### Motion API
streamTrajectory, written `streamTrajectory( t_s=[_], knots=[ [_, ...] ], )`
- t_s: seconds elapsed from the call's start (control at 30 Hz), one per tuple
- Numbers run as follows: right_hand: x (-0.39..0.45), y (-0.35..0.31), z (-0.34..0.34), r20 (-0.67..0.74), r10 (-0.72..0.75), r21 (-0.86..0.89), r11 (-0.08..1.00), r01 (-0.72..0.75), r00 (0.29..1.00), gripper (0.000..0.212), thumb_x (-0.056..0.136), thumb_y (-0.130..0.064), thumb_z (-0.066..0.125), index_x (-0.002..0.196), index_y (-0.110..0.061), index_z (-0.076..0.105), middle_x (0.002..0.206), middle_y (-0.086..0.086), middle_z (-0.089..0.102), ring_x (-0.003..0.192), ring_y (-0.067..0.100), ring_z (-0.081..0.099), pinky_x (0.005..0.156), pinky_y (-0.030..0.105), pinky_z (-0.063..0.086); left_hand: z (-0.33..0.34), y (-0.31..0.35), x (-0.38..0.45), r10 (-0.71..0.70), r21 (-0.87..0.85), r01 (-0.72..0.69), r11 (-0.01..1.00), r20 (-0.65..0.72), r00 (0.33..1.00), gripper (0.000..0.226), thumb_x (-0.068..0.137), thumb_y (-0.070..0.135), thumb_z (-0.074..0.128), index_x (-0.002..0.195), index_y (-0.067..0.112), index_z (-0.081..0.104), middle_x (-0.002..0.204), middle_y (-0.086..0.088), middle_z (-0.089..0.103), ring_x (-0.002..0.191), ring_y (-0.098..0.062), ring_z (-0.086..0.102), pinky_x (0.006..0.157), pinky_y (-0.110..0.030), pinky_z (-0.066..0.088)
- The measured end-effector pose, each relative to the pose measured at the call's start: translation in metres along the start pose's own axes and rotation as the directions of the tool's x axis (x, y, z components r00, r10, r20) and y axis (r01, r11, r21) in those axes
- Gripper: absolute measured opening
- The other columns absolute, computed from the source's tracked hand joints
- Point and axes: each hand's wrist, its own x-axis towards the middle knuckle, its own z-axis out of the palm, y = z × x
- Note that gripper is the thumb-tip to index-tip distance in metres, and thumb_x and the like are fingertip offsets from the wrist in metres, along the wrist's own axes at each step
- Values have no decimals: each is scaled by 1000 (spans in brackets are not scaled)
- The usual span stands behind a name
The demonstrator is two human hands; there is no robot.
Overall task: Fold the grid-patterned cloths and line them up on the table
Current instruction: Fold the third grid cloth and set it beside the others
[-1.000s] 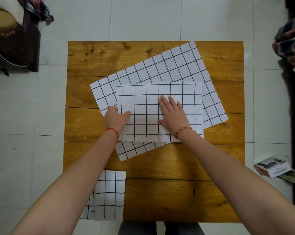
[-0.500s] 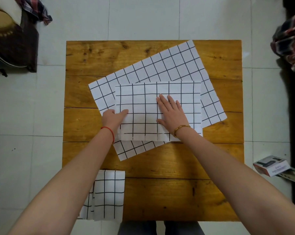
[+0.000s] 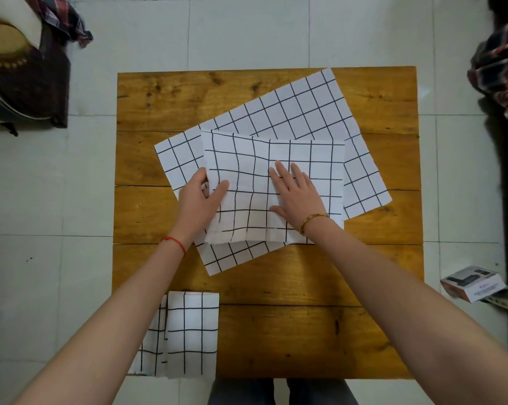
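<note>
A wooden table [image 3: 276,287] stands on a pale tiled floor [image 3: 247,30]. In the middle of it a half-folded cloth [image 3: 311,159] with a black grid lies on top of a larger, flat cloth [image 3: 293,112] of the same pattern, which sits at an angle and sticks out past it at the top, the right and the near edge.

The left hand [image 3: 197,200] grips the left edge of the half-folded cloth, thumb on top and fingers curled under it, and that edge is lifted a little and rippled. The right hand [image 3: 298,194] lies flat on the middle of the same cloth, fingers straight and slightly spread, pressing it down. A red string is tied round the left wrist and a gold bracelet sits on the right.

At the near left corner of the table lie 2 folded cloths [image 3: 193,331], one overlapping the other, partly hidden by the left forearm.

On the floor to the right lies a small box [image 3: 472,283].
</note>
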Motion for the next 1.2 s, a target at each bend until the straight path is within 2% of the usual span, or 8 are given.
streamTrajectory(
  t_s=[0.23,0.43,0.6,0.7,0.9,1.0,1.1,1.2],
  knots=[
    [-1,0,-1,-12,-16,-9,1000,16,1000,93,88,-62,45,152,-16,-5,160,7,-4,146,35,5,119,47,15,23,46,-7,125,34,-129,991,100,987,13,93,24,58,86,23,47,56,6,30,45,-5,25,42,-15,24],
    [-3,1,-4,13,-31,10,999,31,999,105,80,-68,51,151,-14,-3,160,10,-4,146,37,3,119,48,14,44,66,-4,123,-31,-120,992,161,979,6,90,20,60,94,16,59,59,6,39,44,-3,31,43,-11,27],
    [-15,11,-14,-197,-14,184,982,51,980,62,91,-27,54,142,1,33,148,18,33,139,32,27,118,39,21,70,72,-9,144,-47,-137,989,186,972,15,88,19,62,102,15,62,77,6,52,54,-2,41,54,-15,38],
    [-27,29,-15,-342,262,474,877,-75,902,34,96,-16,46,128,-7,51,124,11,55,116,25,47,101,37,42,88,75,-12,179,-34,-176,984,183,967,14,87,18,65,99,14,59,93,5,55,65,3,48,60,-6,39],
    [-41,67,-14,79,690,945,178,-275,719,31,97,-34,38,82,-21,62,70,-5,65,70,15,61,72,37,54,131,72,-16,159,-142,-122,982,289,944,25,90,22,64,114,15,60,123,3,55,101,-10,63,76,-8,49],
    [-44,75,-14,109,694,930,181,-320,711,48,97,-46,37,60,-16,40,57,1,43,59,17,43,60,32,40,143,65,-16,135,-107,-103,989,365,921,37,95,20,55,132,16,51,136,4,51,113,-5,54,79,-1,43],
    [-41,81,-12,129,664,897,239,-373,737,30,92,-41,54,75,-16,55,61,-2,49,63,14,47,63,26,40,145,54,-15,179,-10,-185,983,320,930,40,96,11,50,135,11,49,137,0,51,116,-5,47,86,2,35],
    [-34,85,-10,114,665,854,314,-415,738,9,89,-21,60,86,-13,58,65,-1,52,68,14,49,68,20,38,136,39,-8,260,162,-303,939,240,935,40,93,6,48,133,10,51,133,-4,52,123,-17,45,107,-22,35]
  ],
)
